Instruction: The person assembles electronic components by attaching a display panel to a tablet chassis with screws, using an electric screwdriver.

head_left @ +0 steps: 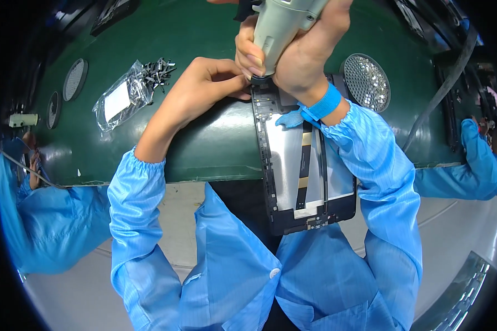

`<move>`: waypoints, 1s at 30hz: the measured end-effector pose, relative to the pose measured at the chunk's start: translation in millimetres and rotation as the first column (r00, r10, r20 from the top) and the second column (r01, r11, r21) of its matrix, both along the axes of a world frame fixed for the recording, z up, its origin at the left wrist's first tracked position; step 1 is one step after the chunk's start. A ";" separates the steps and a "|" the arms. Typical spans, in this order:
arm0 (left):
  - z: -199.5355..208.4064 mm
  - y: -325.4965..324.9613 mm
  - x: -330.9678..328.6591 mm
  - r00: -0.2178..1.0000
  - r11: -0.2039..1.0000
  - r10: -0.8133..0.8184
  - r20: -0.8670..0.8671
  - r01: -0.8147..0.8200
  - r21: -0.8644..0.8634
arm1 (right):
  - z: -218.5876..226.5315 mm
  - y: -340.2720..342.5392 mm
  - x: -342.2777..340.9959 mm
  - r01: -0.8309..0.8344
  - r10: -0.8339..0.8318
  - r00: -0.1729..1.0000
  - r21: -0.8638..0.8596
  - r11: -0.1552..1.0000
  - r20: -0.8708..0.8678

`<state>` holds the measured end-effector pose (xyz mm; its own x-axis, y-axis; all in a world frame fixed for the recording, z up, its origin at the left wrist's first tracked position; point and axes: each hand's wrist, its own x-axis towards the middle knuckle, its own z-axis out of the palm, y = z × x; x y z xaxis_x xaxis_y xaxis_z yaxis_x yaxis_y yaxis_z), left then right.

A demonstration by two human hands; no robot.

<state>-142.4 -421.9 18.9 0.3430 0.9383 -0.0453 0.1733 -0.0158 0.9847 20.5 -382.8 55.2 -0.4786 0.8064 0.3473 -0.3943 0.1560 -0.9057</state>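
Observation:
My right hand (310, 58) is wrapped round a pale grey-green electric screwdriver (284, 30), its nose pointing down at the upper end of an opened tablet (279, 165). A blue strap (326, 105) circles that wrist. The tablet's black frame, silver inner plates and dark ribbon cables show; its near end juts past the table edge over my lap. With fingers bent and pinched, my left hand (204, 85) grips the tablet's upper left edge, close to the screwdriver's nose. The screwdriver's tip and the spot beneath it are hidden.
On the green table (215, 143) a clear plastic bag (116, 105) lies beside a pile of small black parts (159, 73). A round dish of screws (367, 83) stands right of the tablet; two more dishes are at far left. Other people's blue sleeves (61, 226) show on both sides. A grey cable (444, 85) runs at right.

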 end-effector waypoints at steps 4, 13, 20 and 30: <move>-1.7 0.3 0.0 1.000 1.000 -0.008 0.009 0.008 -0.011 | 14.1 -9.3 -2.1 0.141 -0.084 0.966 0.225 0.964 -0.245; -1.2 0.4 -1.5 1.000 1.000 -0.024 -0.009 0.024 0.016 | 16.8 -9.1 -1.6 0.118 -0.076 0.984 0.274 0.955 -0.159; 5.0 -2.3 0.9 1.000 0.999 0.006 0.011 -0.006 -0.032 | 3.0 -2.9 3.9 -0.179 0.171 0.960 -0.015 0.984 -0.222; 2.3 2.0 0.6 0.999 0.999 -0.035 0.002 0.035 0.029 | -16.9 6.2 2.0 -0.106 0.055 0.977 0.244 0.964 0.204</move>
